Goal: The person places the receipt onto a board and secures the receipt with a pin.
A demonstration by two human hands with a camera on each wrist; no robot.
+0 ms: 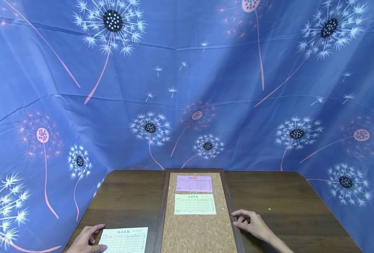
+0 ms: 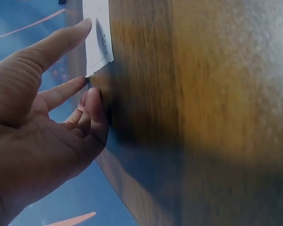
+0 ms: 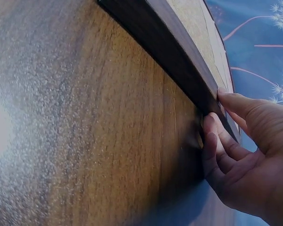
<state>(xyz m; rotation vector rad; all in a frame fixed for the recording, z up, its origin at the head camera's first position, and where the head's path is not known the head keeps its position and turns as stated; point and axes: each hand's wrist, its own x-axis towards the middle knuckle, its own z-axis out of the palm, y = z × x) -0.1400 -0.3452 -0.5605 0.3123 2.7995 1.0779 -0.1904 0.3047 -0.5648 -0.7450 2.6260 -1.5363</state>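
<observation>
A corkboard (image 1: 199, 232) in a dark wooden frame lies on the table, bearing a purple printed form (image 1: 194, 184) with a pale green one (image 1: 195, 204) below it. An orange pin (image 1: 194, 177) and a green pin (image 1: 192, 195) sit at their top edges. To the board's left lies a whitish printed form (image 1: 125, 240); my left hand (image 1: 87, 240) touches its left side with the thumb, index finger stretched out near its corner. My right hand (image 1: 253, 224) rests against the frame's right edge (image 3: 193, 75), thumb on top, other fingers loosely bent beside it.
A small green piece (image 1: 269, 209) lies on the dark wooden table (image 1: 288, 196), right of the board. Blue cloth with dandelion prints (image 1: 180, 80) hangs behind the table and at both sides.
</observation>
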